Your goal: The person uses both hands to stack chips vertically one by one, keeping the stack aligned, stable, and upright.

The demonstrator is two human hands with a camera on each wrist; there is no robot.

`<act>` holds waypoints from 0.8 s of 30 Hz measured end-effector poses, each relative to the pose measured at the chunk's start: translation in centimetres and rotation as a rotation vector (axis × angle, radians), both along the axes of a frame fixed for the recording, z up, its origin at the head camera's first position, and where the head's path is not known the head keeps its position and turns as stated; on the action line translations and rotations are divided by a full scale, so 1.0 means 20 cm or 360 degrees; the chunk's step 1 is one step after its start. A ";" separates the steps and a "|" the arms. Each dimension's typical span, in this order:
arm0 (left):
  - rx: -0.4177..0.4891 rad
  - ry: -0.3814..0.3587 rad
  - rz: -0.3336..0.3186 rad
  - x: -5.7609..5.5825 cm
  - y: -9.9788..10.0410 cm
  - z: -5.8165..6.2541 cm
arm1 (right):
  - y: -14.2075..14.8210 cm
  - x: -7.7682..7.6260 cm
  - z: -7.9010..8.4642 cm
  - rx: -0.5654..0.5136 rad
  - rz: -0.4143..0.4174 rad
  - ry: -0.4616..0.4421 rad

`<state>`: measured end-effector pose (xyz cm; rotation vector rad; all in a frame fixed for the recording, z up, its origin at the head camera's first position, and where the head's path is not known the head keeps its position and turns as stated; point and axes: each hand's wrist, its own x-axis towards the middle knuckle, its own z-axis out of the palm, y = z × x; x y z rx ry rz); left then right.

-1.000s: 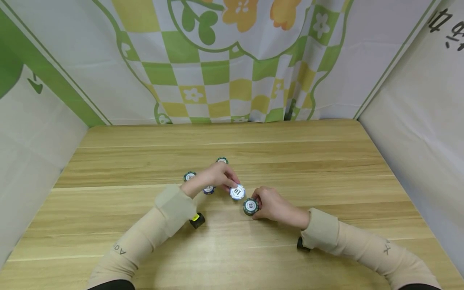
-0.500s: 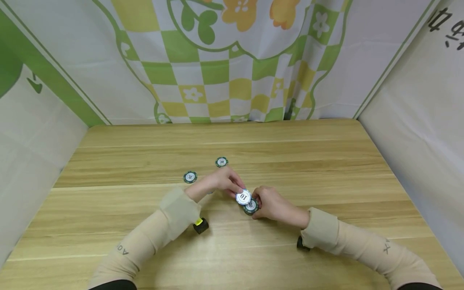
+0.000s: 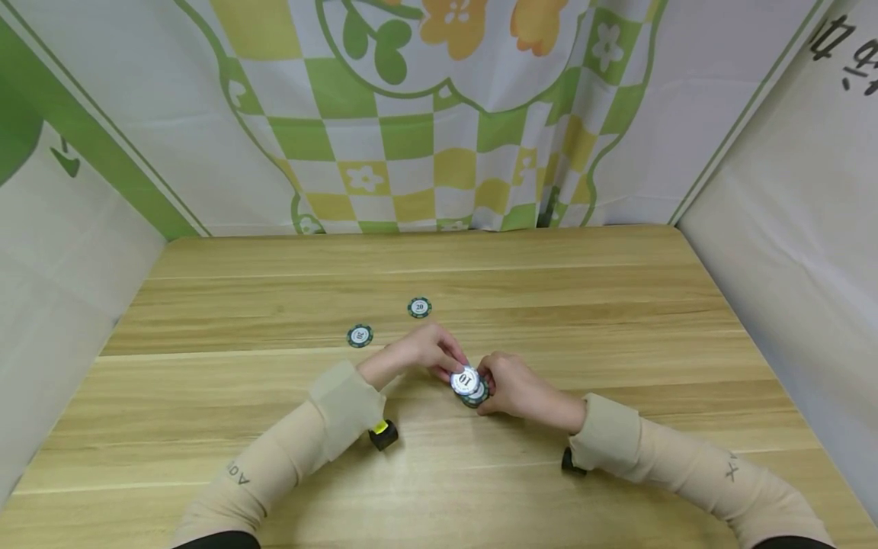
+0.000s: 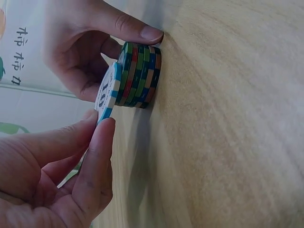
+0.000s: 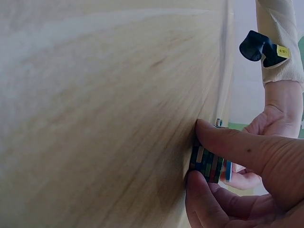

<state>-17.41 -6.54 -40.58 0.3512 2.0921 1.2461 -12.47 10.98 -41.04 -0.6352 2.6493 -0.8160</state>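
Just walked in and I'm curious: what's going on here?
Someone is stacking chips by hand. The left hand pinches a blue-and-white 10 chip at the top of a chip stack, while the right hand holds the stack's sides. The 10 chip isn't squarely on top yet. A green-edged 20 chip and another green-edged chip lie farther back on the table.

From your head view, the round white-and-blue chip (image 3: 465, 380) in your bare left hand (image 3: 430, 349) hides part of the top of the stack of round green-edged chips (image 4: 137, 78). Your bare right hand (image 3: 517, 389) covers the stack's side toward the right edge of the pale wood-grain table (image 3: 652, 320), whose near edge is cut off. Marks around the number on the round dark-green, white-centred chip (image 3: 420, 307) nearest the table's far edge are too small for you to read.
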 end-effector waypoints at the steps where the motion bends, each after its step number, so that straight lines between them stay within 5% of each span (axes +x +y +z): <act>1: 0.0002 -0.0004 0.0004 0.00 0.00 0.00 | 0.00 0.00 0.00 0.0000 0.0001 0.0001; 24: -0.0158 0.0164 0.0019 0.07 0.07 0.01 | 0.00 0.00 0.00 -0.0026 0.0006 0.0017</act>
